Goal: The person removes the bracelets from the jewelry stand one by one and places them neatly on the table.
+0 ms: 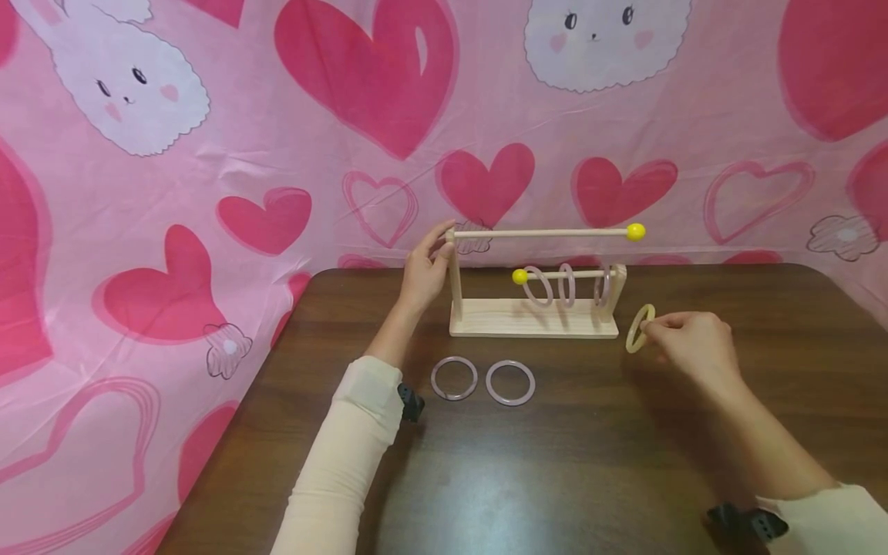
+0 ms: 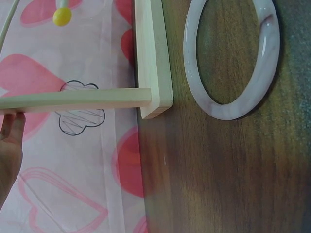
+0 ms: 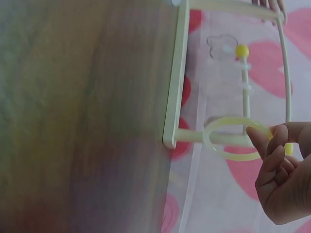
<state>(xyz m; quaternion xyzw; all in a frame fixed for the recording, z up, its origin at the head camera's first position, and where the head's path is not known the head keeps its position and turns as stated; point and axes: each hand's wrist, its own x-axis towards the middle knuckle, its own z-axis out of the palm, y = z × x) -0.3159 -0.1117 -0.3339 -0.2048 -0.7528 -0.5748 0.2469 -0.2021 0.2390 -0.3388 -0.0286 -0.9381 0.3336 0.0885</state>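
A pale yellow bangle (image 1: 640, 329) is pinched between the thumb and fingers of my right hand (image 1: 701, 347), just right of a wooden bangle stand (image 1: 534, 327). In the right wrist view the bangle (image 3: 233, 156) overlaps the stand's short post. My left hand (image 1: 425, 270) holds the top of the tall left post (image 1: 455, 281); only its fingertips (image 2: 17, 126) and part of the palm show in the left wrist view. Three pale lilac bangles (image 1: 567, 285) hang on the lower rod, while the upper rod (image 1: 541, 233) carries none.
Two pale lilac bangles, a left one (image 1: 454, 378) and a right one (image 1: 510, 383), lie flat on the dark wood table (image 1: 555, 478) before the stand. Yellow balls cap the upper rod (image 1: 636, 232) and lower rod (image 1: 519, 277). A pink heart-print cloth (image 1: 388, 77) hangs behind.
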